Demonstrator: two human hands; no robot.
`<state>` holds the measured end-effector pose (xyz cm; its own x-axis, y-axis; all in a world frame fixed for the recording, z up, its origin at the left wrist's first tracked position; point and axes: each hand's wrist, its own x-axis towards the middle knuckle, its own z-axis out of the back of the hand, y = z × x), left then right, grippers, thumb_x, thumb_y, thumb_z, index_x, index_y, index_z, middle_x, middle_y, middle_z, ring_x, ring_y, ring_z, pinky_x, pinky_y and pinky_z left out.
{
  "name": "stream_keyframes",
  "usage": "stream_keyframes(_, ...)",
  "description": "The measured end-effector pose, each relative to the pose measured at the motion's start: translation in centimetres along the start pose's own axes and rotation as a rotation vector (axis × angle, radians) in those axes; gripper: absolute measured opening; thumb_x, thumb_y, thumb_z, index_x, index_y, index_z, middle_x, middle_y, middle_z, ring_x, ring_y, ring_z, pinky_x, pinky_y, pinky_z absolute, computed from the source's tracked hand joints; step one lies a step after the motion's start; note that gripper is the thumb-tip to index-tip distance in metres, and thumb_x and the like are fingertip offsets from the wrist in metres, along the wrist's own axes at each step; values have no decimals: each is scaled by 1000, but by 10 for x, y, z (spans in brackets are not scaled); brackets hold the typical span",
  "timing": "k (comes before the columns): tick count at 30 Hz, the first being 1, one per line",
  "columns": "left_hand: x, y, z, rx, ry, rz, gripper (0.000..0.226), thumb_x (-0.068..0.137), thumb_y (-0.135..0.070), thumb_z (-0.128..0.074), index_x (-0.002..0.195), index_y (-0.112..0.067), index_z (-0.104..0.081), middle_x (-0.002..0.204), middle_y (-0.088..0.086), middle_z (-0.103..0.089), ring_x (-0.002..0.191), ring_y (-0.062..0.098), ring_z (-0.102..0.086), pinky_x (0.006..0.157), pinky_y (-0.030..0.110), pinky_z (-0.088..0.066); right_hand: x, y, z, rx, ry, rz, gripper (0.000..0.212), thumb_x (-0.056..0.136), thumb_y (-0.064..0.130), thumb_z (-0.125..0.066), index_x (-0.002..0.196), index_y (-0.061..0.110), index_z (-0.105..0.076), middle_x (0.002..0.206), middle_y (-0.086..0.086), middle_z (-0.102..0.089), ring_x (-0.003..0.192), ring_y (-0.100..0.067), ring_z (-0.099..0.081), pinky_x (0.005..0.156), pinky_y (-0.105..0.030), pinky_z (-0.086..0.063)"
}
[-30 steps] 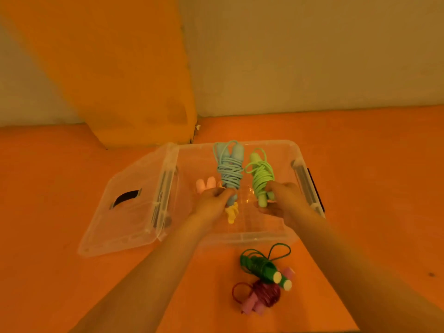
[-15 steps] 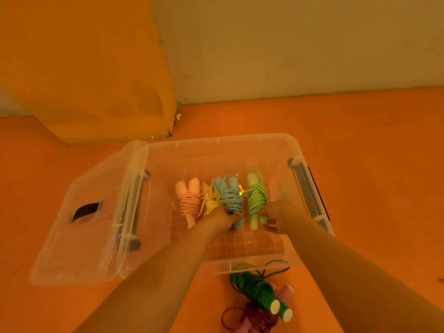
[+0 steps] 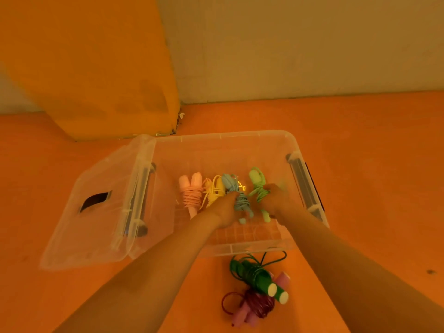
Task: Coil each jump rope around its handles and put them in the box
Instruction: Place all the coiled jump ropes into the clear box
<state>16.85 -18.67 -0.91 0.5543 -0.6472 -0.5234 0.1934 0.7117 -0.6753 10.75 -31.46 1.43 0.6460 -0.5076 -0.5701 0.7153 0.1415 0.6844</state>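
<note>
A clear plastic box (image 3: pixel 240 140) stands open on the orange floor. Inside lie a coiled pink rope (image 3: pixel 191 193), a yellow rope (image 3: pixel 214 192), a blue rope (image 3: pixel 240 200) and a light green rope (image 3: pixel 258 186), side by side. My left hand (image 3: pixel 223 207) reaches into the box and grips the blue rope at its middle. Over on the right, my right hand (image 3: pixel 276 200) holds the light green rope against the box bottom. In front of the box, on the floor, lie a coiled dark green rope (image 3: pixel 257 276) and a maroon rope with pink handles (image 3: pixel 257 306).
The box's clear lid (image 3: pixel 96 207) leans open at the left, with a dark handle slot. An orange pillar (image 3: pixel 115 87) and a pale wall stand behind the box. A dark speck (image 3: pixel 430 272) lies on the floor at right.
Both hands have lowered the blue and light green ropes from above the box down onto its bottom, next to the pink and yellow ones. The camera has tilted down and closer.
</note>
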Motion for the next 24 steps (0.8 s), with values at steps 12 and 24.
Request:
stream_keyframes(12, -152, -19, -16, -250, -660, -431, 38, 76, -11, -78, 98, -34, -58, 87, -16, -61, 74, 3, -57, 64, 17, -42, -139, -22, -6, 67, -87, 548, 21, 83, 3, -63, 85, 23, -59, 70, -4, -61, 64, -17, -59, 62, -30, -48)
stream_keyframes(24, -152, 66, -146, -76, -273, 179, 65, 68, -31, -84, 119, -8, -52, 120, 8, -47, 113, 26, -51, 92, 27, -39, -133, -134, -33, -151, -152, 53, 41, 87, 47, -59, 110, 13, -57, 106, -17, -60, 99, -34, -58, 80, -36, -43)
